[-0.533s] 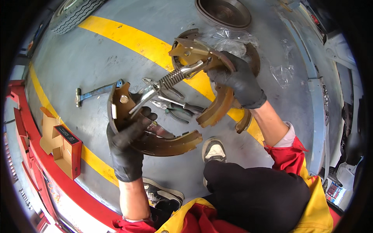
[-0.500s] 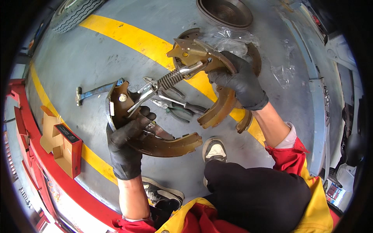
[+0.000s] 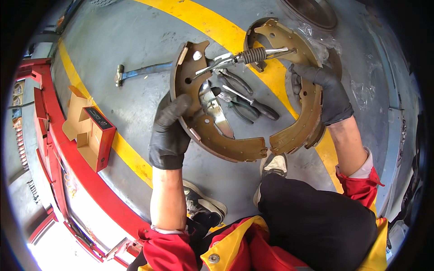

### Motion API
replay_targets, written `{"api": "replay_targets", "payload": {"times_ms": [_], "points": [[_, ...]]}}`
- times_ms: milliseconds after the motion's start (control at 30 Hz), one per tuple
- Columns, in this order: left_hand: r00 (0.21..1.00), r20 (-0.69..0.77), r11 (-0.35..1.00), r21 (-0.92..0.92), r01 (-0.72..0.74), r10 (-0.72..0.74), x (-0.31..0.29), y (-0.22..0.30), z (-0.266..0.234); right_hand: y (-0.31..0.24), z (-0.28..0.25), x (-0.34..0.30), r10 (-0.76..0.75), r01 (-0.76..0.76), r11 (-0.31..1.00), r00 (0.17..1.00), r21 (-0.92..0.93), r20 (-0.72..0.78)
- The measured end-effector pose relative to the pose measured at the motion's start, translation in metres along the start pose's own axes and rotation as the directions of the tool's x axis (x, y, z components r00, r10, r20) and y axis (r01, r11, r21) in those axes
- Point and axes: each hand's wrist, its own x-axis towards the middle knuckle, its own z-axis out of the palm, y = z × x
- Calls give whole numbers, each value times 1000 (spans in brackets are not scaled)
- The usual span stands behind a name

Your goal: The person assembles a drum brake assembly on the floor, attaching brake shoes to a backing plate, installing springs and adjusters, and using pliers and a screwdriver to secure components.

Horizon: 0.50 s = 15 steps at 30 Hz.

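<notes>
In black gloves, my hands hold a pair of brown curved brake shoes above the floor. My left hand (image 3: pixel 169 131) is closed round the outer side of the left brake shoe (image 3: pixel 230 147), thumb on its inner face. My right hand (image 3: pixel 332 95) wraps the right brake shoe (image 3: pixel 291 137) from outside. A coil spring (image 3: pixel 254 55) on a metal rod bridges the shoes near their far ends. Their near ends almost meet, with a narrow gap. A shiny metal lever (image 3: pixel 214 110) hangs inside the left shoe.
Beneath the shoes lie pliers (image 3: pixel 237 83) and a screwdriver (image 3: pixel 262 108). A blue-handled hammer (image 3: pixel 147 71) is left of them. An opened cardboard box (image 3: pixel 106 140) stands by a red metal frame (image 3: pixel 81 176). Far right are a brake drum (image 3: pixel 312 16), clear plastic wrap (image 3: pixel 361 92) and another brake shoe (image 3: pixel 334 63).
The two shoes have swung from a tilted, twisted pose into a nearly closed ring. Their near ends have come together, and the spring now lies flatter. My view has shifted.
</notes>
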Motion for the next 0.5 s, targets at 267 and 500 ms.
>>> {"api": "replay_targets", "payload": {"times_ms": [267,500], "points": [[981,-176,992,76,97,-83,2,-13,9,0,18,-15,82,-85,996,986,-9,-142],[980,-111,985,39,170,-164,1,-14,-10,-4,10,-13,62,-64,997,996,-35,-67]]}}
